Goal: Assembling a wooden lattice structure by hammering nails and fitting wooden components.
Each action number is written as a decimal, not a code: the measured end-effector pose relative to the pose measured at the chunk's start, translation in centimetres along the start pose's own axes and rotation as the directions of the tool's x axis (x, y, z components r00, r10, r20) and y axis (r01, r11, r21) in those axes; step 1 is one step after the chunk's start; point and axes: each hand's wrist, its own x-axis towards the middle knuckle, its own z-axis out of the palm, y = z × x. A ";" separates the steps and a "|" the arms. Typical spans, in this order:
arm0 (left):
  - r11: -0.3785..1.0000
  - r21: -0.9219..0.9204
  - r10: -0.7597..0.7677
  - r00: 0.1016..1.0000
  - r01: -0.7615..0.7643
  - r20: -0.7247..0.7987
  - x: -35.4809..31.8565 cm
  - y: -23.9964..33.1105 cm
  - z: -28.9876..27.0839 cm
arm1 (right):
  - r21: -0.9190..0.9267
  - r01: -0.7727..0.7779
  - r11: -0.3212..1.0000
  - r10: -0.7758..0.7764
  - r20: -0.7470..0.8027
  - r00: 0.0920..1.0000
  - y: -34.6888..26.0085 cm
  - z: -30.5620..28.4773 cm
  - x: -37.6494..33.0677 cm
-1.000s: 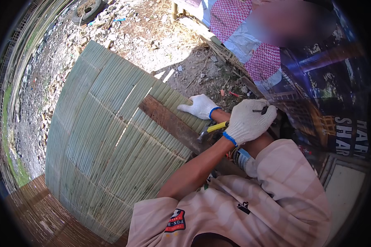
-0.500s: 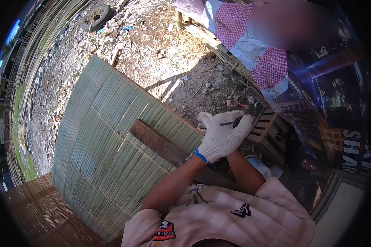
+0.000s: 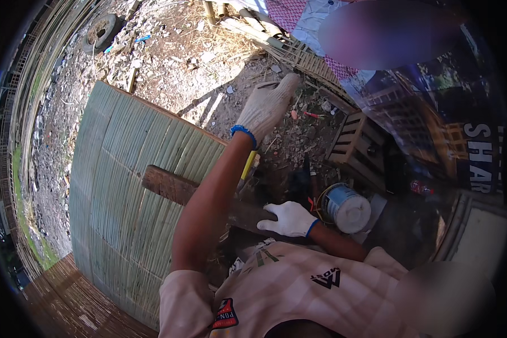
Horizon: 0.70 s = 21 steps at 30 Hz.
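My left hand (image 3: 269, 106), in a white knit glove with a blue cuff, is raised beyond the far edge of a green bamboo-slat panel (image 3: 115, 186). Its fingers are closed around a thin dark object (image 3: 267, 85) whose kind I cannot make out. My right hand (image 3: 292, 219), gloved too, lies nearer my chest with thumb and fingers apart, touching the shaded end of a brown wooden plank (image 3: 172, 185). This plank rests across the panel. Beside my left forearm shows a yellow strip-like item (image 3: 249, 164), partly hidden by the arm.
A bucket (image 3: 346, 208) with a blue label stands right of my right hand. Behind it is a slatted wooden crate (image 3: 355, 141). Printed sheeting (image 3: 411, 112) hangs at the right. Rubble ground holds an old tyre (image 3: 102, 32) and bamboo poles (image 3: 253, 34).
The hands were together and have parted. My left hand moved up and away to the left; my right hand came down near the plank. The view has shifted slightly.
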 end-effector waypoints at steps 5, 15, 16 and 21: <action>0.906 0.215 0.387 0.919 -0.363 -0.076 -4.8 -2.8 -0.3 | -0.109 0.184 0.977 -0.158 0.216 0.964 0.1 0.4 0.9; 0.887 -0.203 0.366 0.899 -0.415 -0.240 -14.5 -3.4 -1.9 | -0.374 0.638 0.673 -0.319 0.631 0.707 -2.5 7.6 2.2; 0.907 -0.113 0.376 0.899 -0.407 -0.224 -13.6 -4.2 -2.0 | -0.306 0.723 0.620 -0.443 0.624 0.644 -1.1 10.3 2.7; 0.948 0.275 0.199 0.973 -0.160 -0.118 -1.7 -10.2 8.5 | -0.614 0.661 0.432 0.209 0.781 0.589 -2.1 16.1 3.5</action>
